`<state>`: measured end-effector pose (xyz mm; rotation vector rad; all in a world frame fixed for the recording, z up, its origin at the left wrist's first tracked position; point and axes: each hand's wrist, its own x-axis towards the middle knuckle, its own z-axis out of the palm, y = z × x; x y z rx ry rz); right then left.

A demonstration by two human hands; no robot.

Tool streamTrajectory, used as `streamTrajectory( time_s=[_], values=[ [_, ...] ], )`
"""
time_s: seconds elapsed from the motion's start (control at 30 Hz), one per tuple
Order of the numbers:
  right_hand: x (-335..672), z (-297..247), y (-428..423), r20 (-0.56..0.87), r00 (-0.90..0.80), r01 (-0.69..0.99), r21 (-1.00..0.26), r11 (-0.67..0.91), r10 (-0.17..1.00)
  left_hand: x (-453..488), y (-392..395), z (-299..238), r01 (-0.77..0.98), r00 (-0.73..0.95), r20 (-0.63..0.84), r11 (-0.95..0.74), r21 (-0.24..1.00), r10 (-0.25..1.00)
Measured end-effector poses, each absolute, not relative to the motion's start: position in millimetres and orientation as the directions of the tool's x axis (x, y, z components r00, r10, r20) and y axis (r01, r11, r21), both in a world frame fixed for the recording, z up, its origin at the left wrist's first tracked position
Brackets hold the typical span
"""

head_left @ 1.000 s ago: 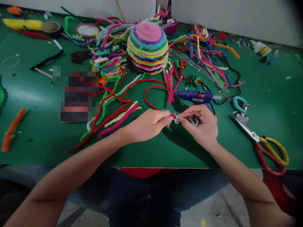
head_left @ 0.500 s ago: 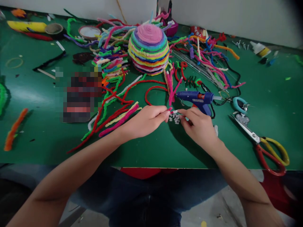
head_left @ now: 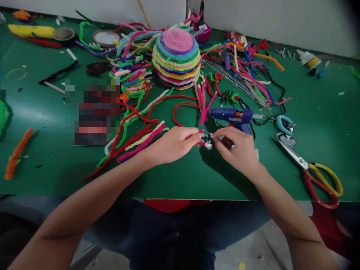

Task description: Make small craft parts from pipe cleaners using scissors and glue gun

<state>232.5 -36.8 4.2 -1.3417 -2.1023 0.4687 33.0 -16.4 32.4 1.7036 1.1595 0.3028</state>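
Note:
My left hand is closed in a pinch on a short pink pipe cleaner with a white tip, which pokes out past the fingertips. Just to its right, my right hand pinches a small white bit between thumb and finger. Several loose white bits lie on the green table between the two hands. Beyond my hands, pink pipe cleaners, some with white tips, lie close to the nozzle of a blue glue gun. Its trigger side is partly behind my right hand.
A striped dome of wound pipe cleaners stands at the back, with loose pipe cleaners heaped beside it. Scissors lie at the right, handles over the table's front edge. A blurred-out object lies at left.
My right hand has drawn slightly away from the pink pipe cleaner, now holding a white bit. The pipe cleaner's white tip has dipped lower in my left hand.

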Motion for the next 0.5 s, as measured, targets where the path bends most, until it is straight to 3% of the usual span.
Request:
streamTrajectory(
  time_s=[0.2, 0.5],
  values=[
    [232.9, 7.6, -36.9, 0.240, -0.196, 0.634, -0.708, 0.309, 0.951, 33.1, -16.4, 31.9, 0.587, 0.521, -0.261, -0.119, 0.801, 0.813],
    [232.7, 6.6, -37.6, 0.214, -0.264, 0.524, -0.787, 0.326, 0.940, 34.0, -17.9, 30.3, 0.646, 0.562, -0.290, -0.193, 0.738, 0.774]
  ],
)
